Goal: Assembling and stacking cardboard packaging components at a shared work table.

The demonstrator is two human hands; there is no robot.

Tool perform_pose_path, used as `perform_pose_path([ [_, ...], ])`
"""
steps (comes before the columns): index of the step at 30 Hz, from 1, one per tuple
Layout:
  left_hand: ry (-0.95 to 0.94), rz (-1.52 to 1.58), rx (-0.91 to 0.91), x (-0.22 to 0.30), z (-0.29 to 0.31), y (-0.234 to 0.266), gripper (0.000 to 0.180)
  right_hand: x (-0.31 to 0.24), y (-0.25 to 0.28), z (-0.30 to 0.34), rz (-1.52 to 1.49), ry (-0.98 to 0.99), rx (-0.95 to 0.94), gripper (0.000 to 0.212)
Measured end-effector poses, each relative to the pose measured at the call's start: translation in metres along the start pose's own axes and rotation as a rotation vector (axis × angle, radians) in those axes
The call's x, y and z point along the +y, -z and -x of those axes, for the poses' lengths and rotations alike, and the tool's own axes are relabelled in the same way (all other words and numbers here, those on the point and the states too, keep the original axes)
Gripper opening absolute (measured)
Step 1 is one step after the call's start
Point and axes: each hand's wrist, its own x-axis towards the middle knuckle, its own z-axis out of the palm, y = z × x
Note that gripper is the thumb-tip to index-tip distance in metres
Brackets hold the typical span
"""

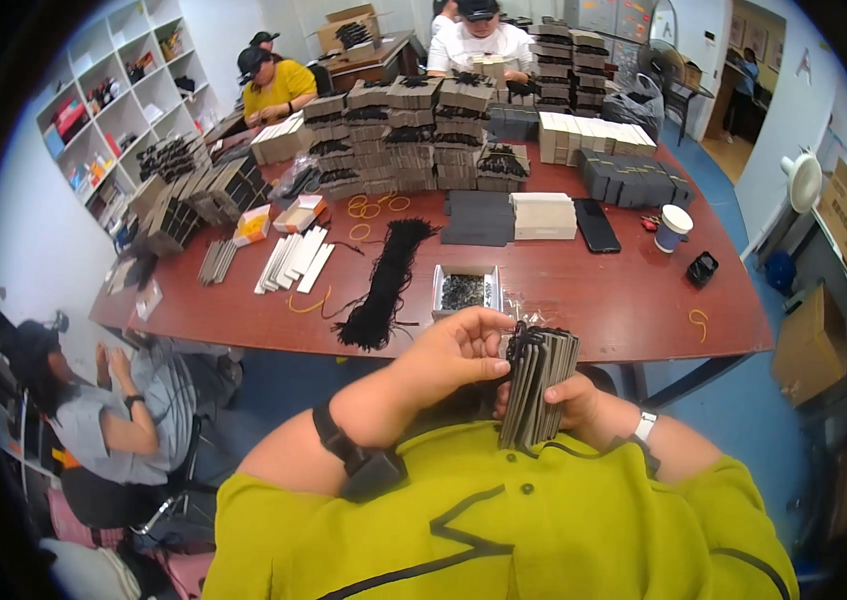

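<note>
In front of my chest, my right hand (575,402) grips a thick stack of grey card tags (533,395) standing upright, its thumb on their near side. Black cords (521,343) loop out at the top of that stack. My left hand (465,348) is at the upper left corner of the tags, thumb and fingers pinched together on the cords. Just beyond the hands, at the table's near edge, sits a small white box (437,292) of tiny dark pieces. A long bundle of black cords (390,280) lies to its left.
Tall piles of grey tags (373,140) line the far side of the red-brown table (633,325). Nearer are white strips (293,262), dark cards (476,218), a phone (597,226) and a paper cup (672,230). Other people sit at the left and across the table.
</note>
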Motion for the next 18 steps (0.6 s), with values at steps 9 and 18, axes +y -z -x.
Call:
perform_pose_path([
  [9, 0.150, -0.861, -0.314, 0.016, -0.013, 0.018, 0.038, 0.001, 0.018, -0.005, -0.046, -0.054, -0.127, 0.053],
  [18, -0.278, -1.282, -0.030, 0.049, -0.029, 0.029, 0.015, 0.003, 0.014, -0.004, -0.052, -0.094, -0.051, 0.044],
])
